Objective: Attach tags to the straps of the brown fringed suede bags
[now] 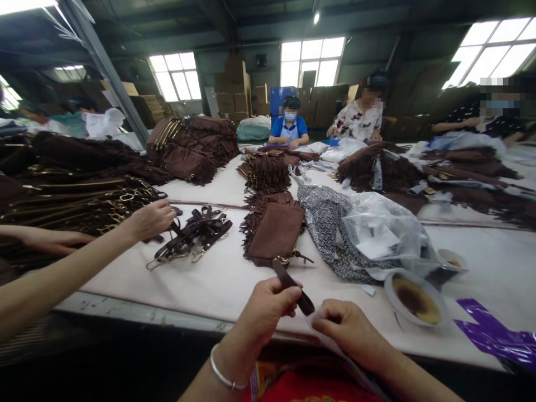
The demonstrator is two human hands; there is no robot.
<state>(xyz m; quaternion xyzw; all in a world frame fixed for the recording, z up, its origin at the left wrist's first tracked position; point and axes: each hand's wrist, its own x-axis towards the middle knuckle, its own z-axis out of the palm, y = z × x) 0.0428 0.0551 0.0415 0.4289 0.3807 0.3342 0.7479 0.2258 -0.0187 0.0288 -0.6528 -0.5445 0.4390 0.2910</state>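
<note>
My left hand, with a bangle on the wrist, grips a dark brown leather strap between thumb and fingers. The strap's far end reaches a gold clasp at the lower corner of a brown fringed pouch, which lies flat on the table. Close by on the right, my right hand is closed on a thin whitish sheet; whether it is cloth or plastic I cannot tell. The sheet's upper edge is near the strap's loose end and trails down toward my lap.
A co-worker's hand is beside loose dark straps; another hand touches the stacked pouches. To the right are a patterned cloth, a clear plastic bag, a bowl with brown contents and purple plastic. Several people work across the table.
</note>
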